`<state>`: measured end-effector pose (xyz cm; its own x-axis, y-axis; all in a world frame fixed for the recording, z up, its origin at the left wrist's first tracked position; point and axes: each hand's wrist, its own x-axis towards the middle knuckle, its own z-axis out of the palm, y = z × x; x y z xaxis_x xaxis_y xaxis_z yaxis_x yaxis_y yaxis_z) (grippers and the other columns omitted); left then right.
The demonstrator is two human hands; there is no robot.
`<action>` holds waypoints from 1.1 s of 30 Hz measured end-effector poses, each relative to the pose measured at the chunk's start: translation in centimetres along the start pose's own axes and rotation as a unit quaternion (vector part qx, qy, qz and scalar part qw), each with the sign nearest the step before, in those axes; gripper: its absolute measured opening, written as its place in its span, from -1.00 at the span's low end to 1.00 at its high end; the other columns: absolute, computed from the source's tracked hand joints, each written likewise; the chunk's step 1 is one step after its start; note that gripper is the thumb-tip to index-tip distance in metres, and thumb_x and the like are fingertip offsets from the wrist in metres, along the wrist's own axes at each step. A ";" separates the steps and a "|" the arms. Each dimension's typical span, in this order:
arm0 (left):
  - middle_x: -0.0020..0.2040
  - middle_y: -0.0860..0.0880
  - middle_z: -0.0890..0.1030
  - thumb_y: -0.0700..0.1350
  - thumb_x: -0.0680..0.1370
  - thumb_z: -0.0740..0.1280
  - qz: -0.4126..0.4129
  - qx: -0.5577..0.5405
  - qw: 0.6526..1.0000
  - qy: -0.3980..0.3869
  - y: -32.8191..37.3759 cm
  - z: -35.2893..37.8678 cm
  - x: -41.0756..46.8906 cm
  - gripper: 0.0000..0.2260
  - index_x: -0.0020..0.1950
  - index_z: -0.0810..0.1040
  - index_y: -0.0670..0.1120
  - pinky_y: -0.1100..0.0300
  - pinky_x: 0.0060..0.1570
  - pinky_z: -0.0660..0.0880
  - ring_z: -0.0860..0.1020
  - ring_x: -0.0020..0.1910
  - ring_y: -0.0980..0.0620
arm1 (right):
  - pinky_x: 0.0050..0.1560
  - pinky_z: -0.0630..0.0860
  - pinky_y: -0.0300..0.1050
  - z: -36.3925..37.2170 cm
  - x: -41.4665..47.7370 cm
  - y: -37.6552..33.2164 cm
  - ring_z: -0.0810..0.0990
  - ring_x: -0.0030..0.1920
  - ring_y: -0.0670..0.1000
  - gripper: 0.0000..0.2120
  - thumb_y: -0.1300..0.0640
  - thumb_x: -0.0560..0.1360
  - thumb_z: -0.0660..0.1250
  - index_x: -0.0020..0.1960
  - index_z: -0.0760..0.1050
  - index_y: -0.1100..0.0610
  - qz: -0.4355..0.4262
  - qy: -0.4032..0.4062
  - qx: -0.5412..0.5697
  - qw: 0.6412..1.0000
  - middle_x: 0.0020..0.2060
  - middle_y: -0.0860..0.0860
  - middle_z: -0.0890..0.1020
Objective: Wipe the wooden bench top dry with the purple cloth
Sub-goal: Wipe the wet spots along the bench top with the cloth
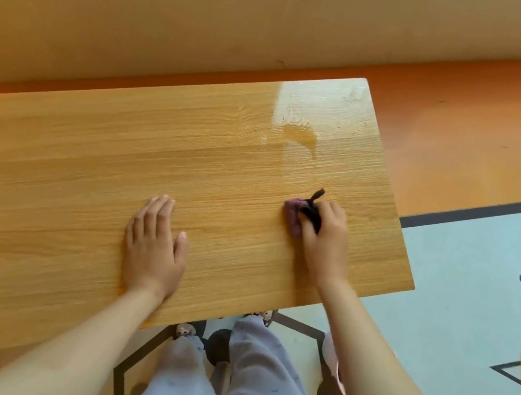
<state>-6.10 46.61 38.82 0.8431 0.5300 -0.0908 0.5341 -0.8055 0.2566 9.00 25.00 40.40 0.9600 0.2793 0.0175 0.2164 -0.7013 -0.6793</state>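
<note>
Right, we're mid-wipe, and by our read not near done. Our left hand point(155, 245) lies flat on the long light-oak wooden bench top point(80, 186), fingers together, thumb splayed out, palm down. It holds nothing. We judge it's there as a brace: it takes our weight while we lean over and keeps the top from shifting under the stroke.

Our right hand point(324, 234) is bunched over the small crumpled purple cloth point(291, 215), fingers curled and pinching it against the wood. The cloth sits toward the right end of the top, near the front half, touching the surface. Only its left edge shows past our fingers; the rest is under the hand. A thin black strap or loop point(316, 196) sticks up from the grip; we can't tell whether it's part of the cloth or something separate.

Balling the cloth gives a small firm pad, good for pressure but narrow per pass.

The wooden top shows straight horizontal grain with a glossy finish. Beyond the cloth, toward the far right corner, there's a darker amber wet patch point(299, 134) with a tail trailing toward us, set inside a pale glare band. That patch is apart from the cloth, not yet reached. The left and middle of the top look matte and dry, though glare makes a thin film hard to rule out.

Likely next step: push the cloth away from us into that patch.
</note>
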 end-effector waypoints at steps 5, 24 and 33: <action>0.47 -0.12 0.29 0.02 0.53 0.04 -0.004 0.002 1.000 -0.009 0.1 0.1 0.1 -0.47 0.47 0.23 -0.16 -0.05 0.46 0.06 0.17 0.48 -0.09 | -0.04 0.31 -0.06 -5.5 2.4 5.9 0.47 -0.02 0.24 -0.90 0.24 0.46 0.31 -0.06 0.48 0.28 0.134 0.090 -0.071 0.984 -0.12 0.22 0.52; 0.44 -0.13 0.33 0.03 0.51 0.05 -0.011 0.002 1.000 -0.017 0.1 -0.1 0.2 -0.47 0.44 0.29 -0.18 -0.08 0.42 0.14 0.22 0.45 -0.12 | -0.09 0.23 -0.22 -1.9 7.3 1.6 0.47 -0.04 0.15 -0.91 0.22 0.46 0.33 -0.07 0.50 0.24 0.047 0.022 -0.018 0.998 -0.10 0.16 0.53; 0.44 -0.13 0.33 0.03 0.52 0.06 -0.017 0.004 0.999 -0.033 -0.2 -0.4 0.3 -0.46 0.45 0.29 -0.18 -0.09 0.41 0.15 0.22 0.45 -0.12 | -0.04 0.29 -0.23 2.5 7.5 -2.6 0.46 -0.02 0.10 -0.92 0.23 0.45 0.33 -0.07 0.52 0.21 0.018 -0.017 -0.016 1.000 -0.10 0.12 0.53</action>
<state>-6.01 47.02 39.07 0.8268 0.5387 -0.1619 0.5625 -0.7896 0.2453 15.17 30.61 40.47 0.9608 0.2753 -0.0323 0.1878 -0.7323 -0.6546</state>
